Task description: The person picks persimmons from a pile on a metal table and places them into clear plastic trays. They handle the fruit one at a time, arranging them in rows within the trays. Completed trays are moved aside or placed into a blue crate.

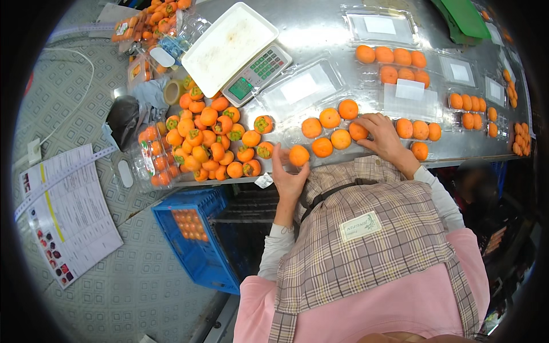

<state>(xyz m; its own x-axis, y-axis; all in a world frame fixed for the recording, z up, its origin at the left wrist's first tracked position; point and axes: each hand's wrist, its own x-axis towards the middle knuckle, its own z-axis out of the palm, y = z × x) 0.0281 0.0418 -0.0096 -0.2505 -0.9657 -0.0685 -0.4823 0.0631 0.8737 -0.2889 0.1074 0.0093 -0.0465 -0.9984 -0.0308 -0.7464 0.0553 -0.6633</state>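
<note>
My left hand (289, 176) has its thumb and fingers around an orange persimmon (299, 155) near the front edge of the metal table. With my right hand (379, 135) I hold another persimmon (358, 131) at the right end of two short rows. Those rows lie in a clear plastic tray (300, 137), with fruits such as the persimmon (330, 118) in the back row. Left of my left hand is a heap of persimmons (208, 138), several with green calyxes showing. Behind the tray lies an open clear clamshell box with a white pad (300, 88).
A digital scale (257, 68) with a white pan (231, 45) stands behind the heap. More clear boxes of persimmons (403, 55) spread along the table's right side. A roll of tape (173, 92) lies at left, a blue crate (206, 257) below the table edge, a green plastic object (463, 21) at back right.
</note>
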